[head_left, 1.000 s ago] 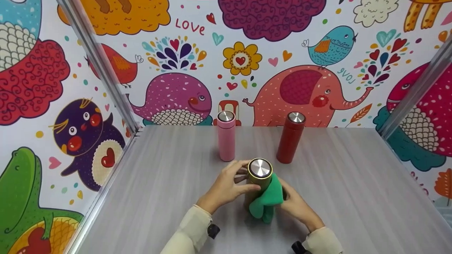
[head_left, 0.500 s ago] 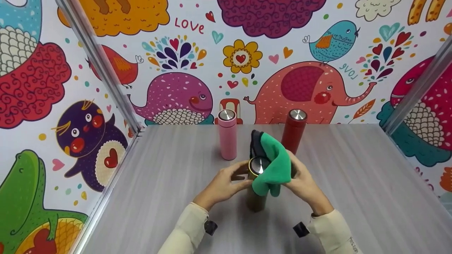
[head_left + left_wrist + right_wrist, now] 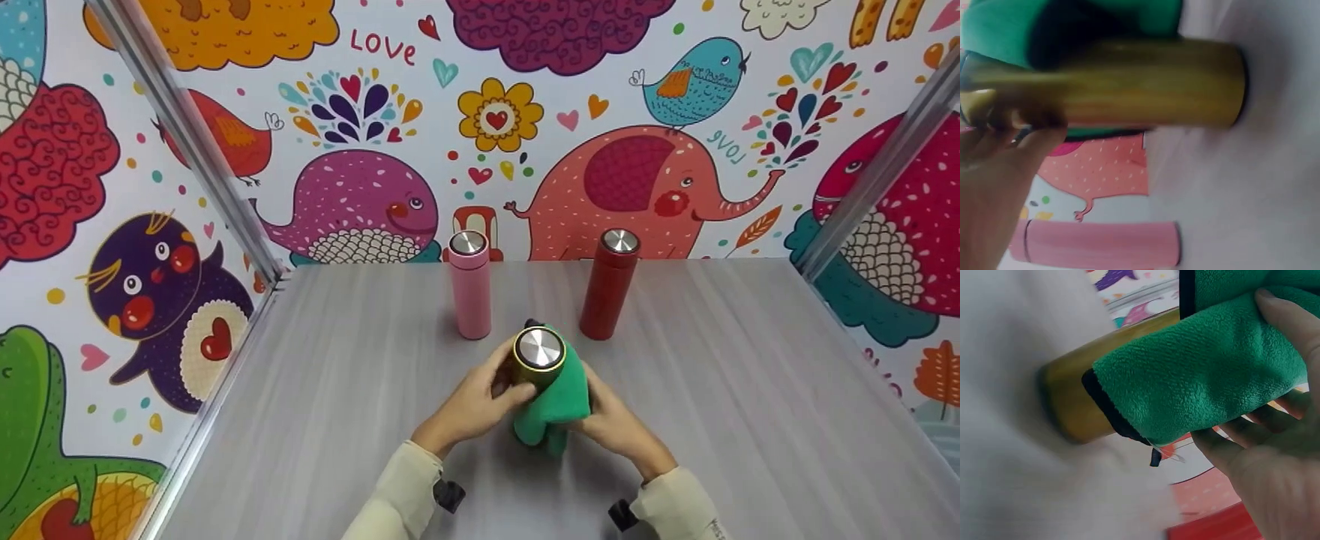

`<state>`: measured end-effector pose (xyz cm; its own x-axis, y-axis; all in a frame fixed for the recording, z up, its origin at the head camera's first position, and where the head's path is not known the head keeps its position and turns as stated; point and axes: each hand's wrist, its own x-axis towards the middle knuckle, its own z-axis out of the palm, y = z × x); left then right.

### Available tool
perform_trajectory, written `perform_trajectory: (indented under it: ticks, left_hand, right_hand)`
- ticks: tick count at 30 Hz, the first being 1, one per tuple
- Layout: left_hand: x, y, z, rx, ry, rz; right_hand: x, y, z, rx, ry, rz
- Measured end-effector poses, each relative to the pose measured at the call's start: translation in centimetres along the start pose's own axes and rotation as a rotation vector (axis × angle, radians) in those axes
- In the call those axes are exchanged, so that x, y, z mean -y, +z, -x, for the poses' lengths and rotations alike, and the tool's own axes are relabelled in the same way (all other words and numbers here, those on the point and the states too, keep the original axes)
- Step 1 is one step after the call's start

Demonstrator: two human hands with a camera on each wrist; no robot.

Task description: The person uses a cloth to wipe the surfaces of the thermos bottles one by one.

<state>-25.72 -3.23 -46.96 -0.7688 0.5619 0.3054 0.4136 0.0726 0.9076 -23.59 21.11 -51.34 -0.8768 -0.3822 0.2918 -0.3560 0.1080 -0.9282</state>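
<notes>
Head view: gold flask (image 3: 538, 358) sits between left fingers (image 3: 495, 361) and green cloth (image 3: 559, 401).

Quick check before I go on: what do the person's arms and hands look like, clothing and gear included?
Both hands are ungloved, left hand and right hand. Cream long sleeves, left sleeve and right sleeve, reach the wrists. Each wrist carries a small, blocky black device, left device and right device. Dark lettering marks the right sleeve, too small to read. No cables show.
</notes>
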Motion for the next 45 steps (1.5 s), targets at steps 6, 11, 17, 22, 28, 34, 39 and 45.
perform_trajectory:
  ticks: [6,11,17,22,28,34,39,45]
  left_hand:
    - [0.5,1.0,0.2,-0.113,-0.038,0.053]
    - [0.6,0.7,0.3,-0.144,-0.045,0.074]
    - [0.9,0.3,0.3,-0.161,-0.034,0.025]
    - [1.2,-0.2,0.2,-0.130,0.036,-0.059]
    - [1.4,-1.1,0.2,-0.086,0.042,-0.011]
    - [1.3,-1.4,0.4,-0.029,0.012,0.038]
    - [1.0,-1.2,0.5,-0.007,-0.007,0.050]
    - [1.4,-0.5,0.3,-0.074,0.049,0.025]
  right_hand:
    - [-2.5,1.3,1.2,-0.036,0.166,0.029]
    - [-3.7,1.7,1.2,-0.012,0.157,0.048]
    - [-3.0,1.6,0.5,-0.027,0.110,-0.019]
    - [-1.0,0.8,-0.6,-0.046,0.013,-0.072]
    - [2.7,-0.3,-2.3,-0.067,-0.107,-0.058]
    - [5.7,-1.1,-3.4,-0.075,-0.239,-0.045]
    - [6.0,-1.0,-3.5,-0.036,-0.274,-0.021]
    - [3.7,-0.4,-2.6,-0.039,-0.205,-0.003]
